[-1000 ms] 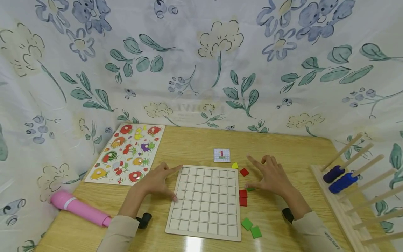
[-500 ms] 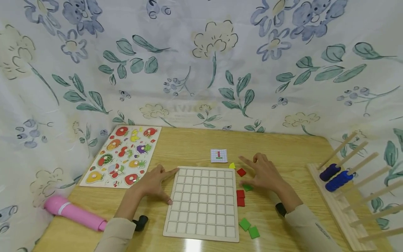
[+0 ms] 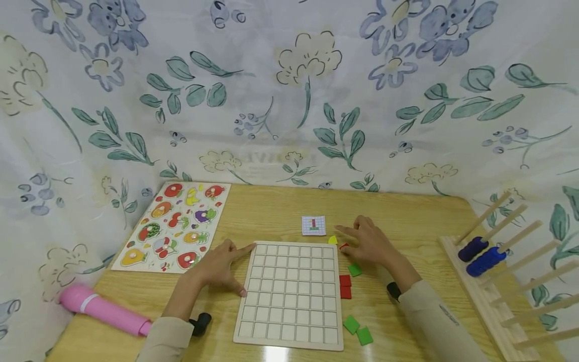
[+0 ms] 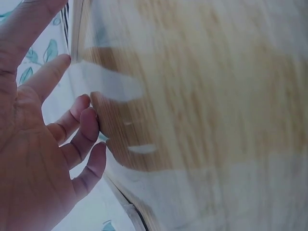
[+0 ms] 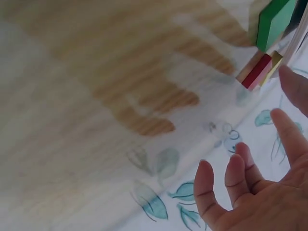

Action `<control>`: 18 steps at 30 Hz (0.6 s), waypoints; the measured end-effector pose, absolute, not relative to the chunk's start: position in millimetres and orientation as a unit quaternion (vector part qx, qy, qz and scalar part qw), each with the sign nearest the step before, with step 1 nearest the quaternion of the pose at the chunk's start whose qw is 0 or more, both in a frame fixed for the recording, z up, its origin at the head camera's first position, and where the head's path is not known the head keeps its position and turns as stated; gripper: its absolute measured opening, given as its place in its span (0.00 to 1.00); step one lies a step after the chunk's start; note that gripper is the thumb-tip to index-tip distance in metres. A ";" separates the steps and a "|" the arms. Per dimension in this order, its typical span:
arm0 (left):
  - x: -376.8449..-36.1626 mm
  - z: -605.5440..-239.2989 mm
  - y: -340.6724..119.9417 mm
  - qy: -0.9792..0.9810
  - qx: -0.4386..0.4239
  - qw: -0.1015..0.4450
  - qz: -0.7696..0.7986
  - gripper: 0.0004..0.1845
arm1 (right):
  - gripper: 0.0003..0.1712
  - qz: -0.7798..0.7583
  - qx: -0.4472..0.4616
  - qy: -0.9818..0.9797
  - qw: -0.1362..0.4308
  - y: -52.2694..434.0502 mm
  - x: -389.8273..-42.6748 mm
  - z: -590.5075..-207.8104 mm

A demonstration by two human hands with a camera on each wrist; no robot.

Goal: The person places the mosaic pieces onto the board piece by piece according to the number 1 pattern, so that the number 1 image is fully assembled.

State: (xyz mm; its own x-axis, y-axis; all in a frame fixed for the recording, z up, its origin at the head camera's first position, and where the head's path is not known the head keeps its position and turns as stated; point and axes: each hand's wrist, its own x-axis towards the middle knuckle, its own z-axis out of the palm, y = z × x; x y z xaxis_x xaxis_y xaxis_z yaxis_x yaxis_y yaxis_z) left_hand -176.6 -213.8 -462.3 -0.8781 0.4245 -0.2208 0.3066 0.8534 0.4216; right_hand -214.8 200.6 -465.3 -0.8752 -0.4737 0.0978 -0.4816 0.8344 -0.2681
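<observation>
Small red wooden square tile [image 3: 344, 246] is lying just beside the pale wooden grid board's [image 3: 289, 296] top right corner, under the right hand's [image 3: 368, 244] relaxed, spread fingertips. It is probably light, stiff and smooth, best pinched by its opposite edges. Left hand [image 3: 219, 266] is resting flat and loose against the board's left edge.

Wooden table [image 3: 280, 211] carrying: grid board [image 3: 291, 294] lying flat near front edge; fruit puzzle board [image 3: 174, 226] and pink wand [image 3: 104, 311] sitting left; pattern card [image 3: 313, 225] behind grid; red tiles [image 3: 346, 287], green tiles [image 3: 357, 330] lying right; peg rack [image 3: 493, 281] resting far right.
</observation>
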 end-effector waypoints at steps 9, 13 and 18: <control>-176.7 -462.8 -212.9 0.950 0.196 0.156 0.187 0.64 | 0.18 0.155 0.262 -0.952 -0.022 190.9 -227.4 -465.3; -175.8 -460.4 -212.4 0.950 0.197 0.152 0.187 0.64 | 0.15 0.163 0.252 -0.954 -0.020 188.8 -227.9 -467.5; -175.6 -460.5 -213.0 0.950 0.197 0.151 0.190 0.64 | 0.13 0.185 0.246 -0.952 -0.007 185.9 -227.3 -470.6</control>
State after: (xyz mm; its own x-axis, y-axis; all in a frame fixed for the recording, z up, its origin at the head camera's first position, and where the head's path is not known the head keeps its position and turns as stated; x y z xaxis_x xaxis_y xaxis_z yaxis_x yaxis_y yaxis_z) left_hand -175.6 -213.0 -460.5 -0.8766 0.4323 -0.2114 0.3180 0.8500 0.4200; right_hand -227.3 185.9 -470.6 -0.8791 -0.4703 0.0781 -0.4654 0.8110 -0.3545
